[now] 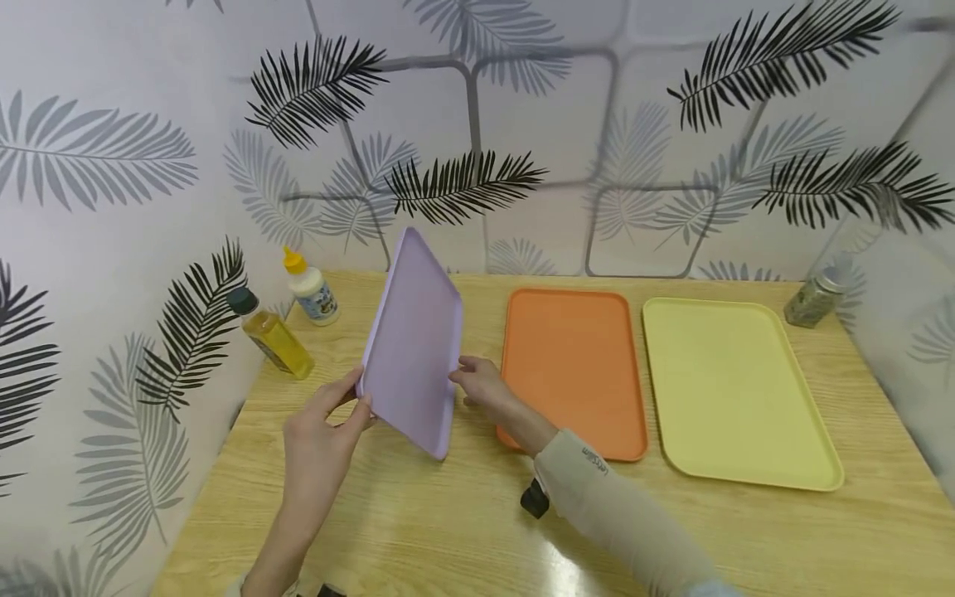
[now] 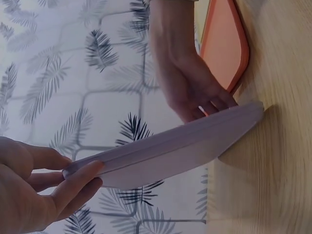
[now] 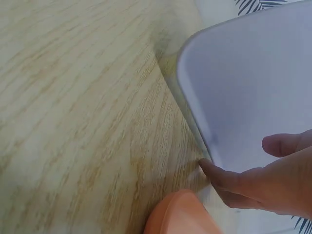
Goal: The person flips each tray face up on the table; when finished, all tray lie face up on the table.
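Observation:
A lilac tray (image 1: 414,344) stands tilted, its left side raised and its right edge low at the wooden table. My left hand (image 1: 326,429) pinches the raised edge between thumb and fingers, as the left wrist view also shows. At the low edge is my right hand (image 1: 485,383), with its fingertips right at the rim. In the right wrist view the thumb (image 3: 282,145) is spread away from the fingers (image 3: 229,179), over the tray's face. An orange tray (image 1: 570,365) lies flat just right of the right hand.
A yellow tray (image 1: 739,390) lies beyond the orange one. At the back left stand a bottle of yellow liquid (image 1: 279,344) and a white bottle with a yellow cap (image 1: 313,290). A small jar (image 1: 816,296) stands at the back right, near the patterned wall (image 1: 537,124).

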The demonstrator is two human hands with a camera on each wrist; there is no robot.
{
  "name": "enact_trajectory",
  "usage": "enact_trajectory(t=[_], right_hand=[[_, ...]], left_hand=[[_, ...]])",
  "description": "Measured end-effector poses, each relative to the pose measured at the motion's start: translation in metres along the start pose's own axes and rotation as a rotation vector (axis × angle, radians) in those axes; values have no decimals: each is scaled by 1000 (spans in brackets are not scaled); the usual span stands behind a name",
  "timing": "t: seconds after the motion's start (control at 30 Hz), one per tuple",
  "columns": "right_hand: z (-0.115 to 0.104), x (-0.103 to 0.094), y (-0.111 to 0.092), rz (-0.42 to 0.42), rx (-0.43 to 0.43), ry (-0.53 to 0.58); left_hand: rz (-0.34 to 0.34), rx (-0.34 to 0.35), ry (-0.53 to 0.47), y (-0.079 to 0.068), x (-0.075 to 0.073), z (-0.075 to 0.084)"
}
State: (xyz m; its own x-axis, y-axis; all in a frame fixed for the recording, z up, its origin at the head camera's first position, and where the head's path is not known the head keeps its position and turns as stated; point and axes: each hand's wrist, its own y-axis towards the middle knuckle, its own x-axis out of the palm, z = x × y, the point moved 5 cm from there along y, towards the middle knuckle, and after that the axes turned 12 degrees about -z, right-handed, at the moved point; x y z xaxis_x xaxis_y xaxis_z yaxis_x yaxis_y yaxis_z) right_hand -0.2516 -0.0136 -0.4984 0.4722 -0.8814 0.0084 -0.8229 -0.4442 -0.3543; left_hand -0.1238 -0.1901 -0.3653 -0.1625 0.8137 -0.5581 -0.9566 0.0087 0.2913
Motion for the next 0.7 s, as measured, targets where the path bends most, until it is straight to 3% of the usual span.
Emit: enact_trajectory(t=[0.17, 0.27, 0.43, 0.7], right_hand=[[1, 0, 0, 4, -6, 16], [3, -3, 0, -9, -11, 28], [11, -8, 3, -21, -6, 42], [14, -14, 3, -11, 72, 145]], left_hand=[[-22, -183, -258, 5, -13, -21], [-37, -261, -358, 6, -20, -32], [-62, -343, -430, 7, -27, -46], [-84, -391, -464, 7, -34, -59]])
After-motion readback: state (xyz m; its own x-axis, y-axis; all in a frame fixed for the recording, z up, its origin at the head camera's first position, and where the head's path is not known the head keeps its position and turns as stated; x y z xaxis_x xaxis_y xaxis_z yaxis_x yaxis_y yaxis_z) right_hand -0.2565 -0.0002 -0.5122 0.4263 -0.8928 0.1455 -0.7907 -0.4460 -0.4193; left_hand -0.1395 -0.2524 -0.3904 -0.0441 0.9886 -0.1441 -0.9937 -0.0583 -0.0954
